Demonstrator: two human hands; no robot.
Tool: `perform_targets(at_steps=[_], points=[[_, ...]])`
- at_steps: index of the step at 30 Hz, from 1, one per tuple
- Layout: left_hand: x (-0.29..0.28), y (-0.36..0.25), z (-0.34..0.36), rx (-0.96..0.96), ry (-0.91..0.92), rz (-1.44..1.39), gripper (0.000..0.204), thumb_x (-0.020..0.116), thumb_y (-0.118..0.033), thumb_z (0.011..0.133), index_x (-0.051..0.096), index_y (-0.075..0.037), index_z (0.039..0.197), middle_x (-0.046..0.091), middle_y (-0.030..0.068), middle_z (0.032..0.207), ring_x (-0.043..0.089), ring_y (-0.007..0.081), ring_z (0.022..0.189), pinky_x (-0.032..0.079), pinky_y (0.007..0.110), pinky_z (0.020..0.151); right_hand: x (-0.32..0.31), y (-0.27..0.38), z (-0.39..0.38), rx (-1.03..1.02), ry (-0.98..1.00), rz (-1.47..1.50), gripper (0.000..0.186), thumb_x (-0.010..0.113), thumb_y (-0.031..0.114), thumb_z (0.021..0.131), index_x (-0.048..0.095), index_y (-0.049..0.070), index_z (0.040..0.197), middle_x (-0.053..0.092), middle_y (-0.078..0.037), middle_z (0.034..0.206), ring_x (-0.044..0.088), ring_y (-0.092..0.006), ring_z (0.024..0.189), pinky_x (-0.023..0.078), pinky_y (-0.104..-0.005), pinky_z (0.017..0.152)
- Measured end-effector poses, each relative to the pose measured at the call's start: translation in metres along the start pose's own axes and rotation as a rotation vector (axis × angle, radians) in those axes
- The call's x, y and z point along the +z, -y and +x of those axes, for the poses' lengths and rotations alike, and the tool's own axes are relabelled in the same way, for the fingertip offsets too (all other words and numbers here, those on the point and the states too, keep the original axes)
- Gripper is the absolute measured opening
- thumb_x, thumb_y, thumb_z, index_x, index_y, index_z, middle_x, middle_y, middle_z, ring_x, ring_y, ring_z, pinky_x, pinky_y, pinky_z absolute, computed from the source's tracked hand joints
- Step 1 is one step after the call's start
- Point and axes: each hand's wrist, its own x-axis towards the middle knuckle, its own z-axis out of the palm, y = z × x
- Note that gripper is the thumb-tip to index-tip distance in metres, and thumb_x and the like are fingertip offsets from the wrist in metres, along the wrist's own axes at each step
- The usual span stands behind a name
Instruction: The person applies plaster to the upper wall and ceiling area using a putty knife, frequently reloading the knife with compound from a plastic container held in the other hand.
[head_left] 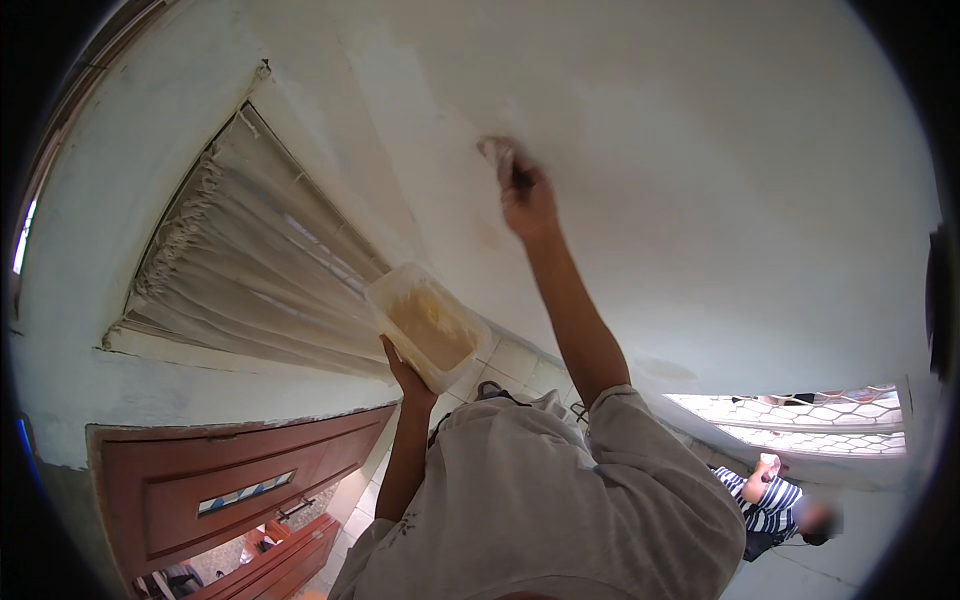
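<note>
Got a plastic tub [391, 291] mid-frame, gripped just by the left hand [408, 375]. Pinching a pale blurry thing [493, 152] by the wall [700, 200] with the right hand [528, 202], upper middle, can't tell what. Could easily slop paste [428, 312] onto the floor tiles [512, 362] if tipped one-handed.

The person wears a loose grey-beige shirt [545, 500] with short sleeves [655, 450].

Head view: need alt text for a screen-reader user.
A person's left hand holds a plastic tub of beige material; the right hand, blurred by motion, reaches toward a pale wall. A curtain and brown door are at left; another person in stripes is at lower right.
</note>
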Motion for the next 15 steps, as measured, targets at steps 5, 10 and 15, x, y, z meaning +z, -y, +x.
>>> perform_targets(at_steps=[5,10,15], points=[[0.009,0.01,0.007,0.009,-0.015,0.05,0.076,0.039,-0.069,0.097,0.035,-0.017,0.151,0.047,0.0074,0.144,0.049,0.0276,0.13,0.045,0.045,0.106,0.079,0.04,-0.043,-0.09,0.458,0.099,0.035,0.039,0.002,0.101,0.045,-0.017,0.13,0.053,-0.026,0.13,0.063,-0.0293,0.111,0.058,-0.0326,0.1],[0.012,0.006,0.008,0.083,0.024,0.029,0.075,0.04,-0.069,0.097,0.035,-0.017,0.151,0.047,0.0075,0.145,0.048,0.0283,0.13,0.044,0.045,0.106,0.06,-0.006,-0.059,-0.227,0.444,-0.114,0.035,0.044,0.003,0.1,0.046,-0.016,0.128,0.058,-0.026,0.124,0.062,-0.0279,0.114,0.056,-0.0306,0.102],[0.001,0.003,0.003,0.043,-0.036,-0.016,0.076,0.04,-0.069,0.097,0.035,-0.016,0.151,0.048,0.0078,0.144,0.049,0.0281,0.13,0.044,0.044,0.107,-0.032,-0.038,0.019,-0.121,-0.104,-0.158,0.03,0.044,0.002,0.099,0.052,-0.018,0.119,0.06,-0.027,0.121,0.064,-0.0298,0.109,0.059,-0.0312,0.097]])
